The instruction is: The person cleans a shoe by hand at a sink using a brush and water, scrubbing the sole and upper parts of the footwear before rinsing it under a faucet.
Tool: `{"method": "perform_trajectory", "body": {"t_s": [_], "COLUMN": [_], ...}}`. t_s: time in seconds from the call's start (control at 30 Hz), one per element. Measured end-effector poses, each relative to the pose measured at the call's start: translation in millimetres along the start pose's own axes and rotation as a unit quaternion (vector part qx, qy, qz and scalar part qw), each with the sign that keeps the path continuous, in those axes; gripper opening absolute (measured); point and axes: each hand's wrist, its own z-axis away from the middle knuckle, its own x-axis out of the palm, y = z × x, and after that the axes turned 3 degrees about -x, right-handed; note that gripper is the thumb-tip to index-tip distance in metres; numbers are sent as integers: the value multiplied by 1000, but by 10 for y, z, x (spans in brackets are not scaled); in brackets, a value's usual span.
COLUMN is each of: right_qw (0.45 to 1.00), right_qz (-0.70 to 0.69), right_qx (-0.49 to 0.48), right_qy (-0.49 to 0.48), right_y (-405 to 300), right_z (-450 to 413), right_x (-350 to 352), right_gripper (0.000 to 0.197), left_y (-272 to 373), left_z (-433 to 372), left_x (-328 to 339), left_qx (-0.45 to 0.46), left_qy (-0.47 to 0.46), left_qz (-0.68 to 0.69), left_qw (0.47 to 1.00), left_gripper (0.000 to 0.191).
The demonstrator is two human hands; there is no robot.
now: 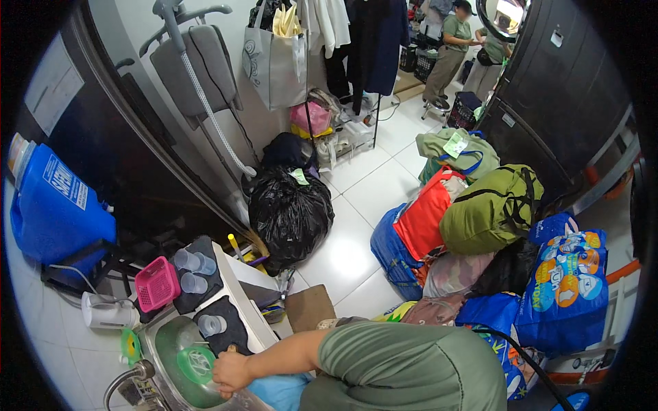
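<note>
My right hand is curled at the near edge of a metal sink. Whether its fingers hold anything is hidden. A small tan tip shows just past the knuckles, too little of it to name. Beside the hand, inside the sink, lies a round green plastic dish with pale shapes in it. A clear plastic cup lies on a dark cloth on the counter close by. Light blue fabric shows under my forearm. My left hand is out of view.
A curved faucet rises over the sink. Nearby are a pink basket, clear cups, a white electric kettle and a blue water container. Stuffed bags and a black garbage bag crowd the floor. Two people stand farther back.
</note>
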Motion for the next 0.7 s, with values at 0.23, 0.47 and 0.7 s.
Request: {"method": "perform_trajectory", "body": {"t_s": [0.23,0.47,0.7], "right_qw": [1000,1000,1000], "right_qz": [4,0,3], "right_qx": [1,-2,0], "right_qy": [11,22,13], "right_y": [42,2,27], "right_z": [15,20,37], "right_x": [-15,14,27], "right_gripper": [35,34,34], "left_y": [332,-695,-579], "left_z": [198,850,1124], "left_x": [-25,508,546], "left_qx": [63,133,133], "left_qy": [-47,-109,-101], "left_qz": [-165,-149,-318], "left_qw": [983,974,933], "left_gripper": [37,37,47]}}
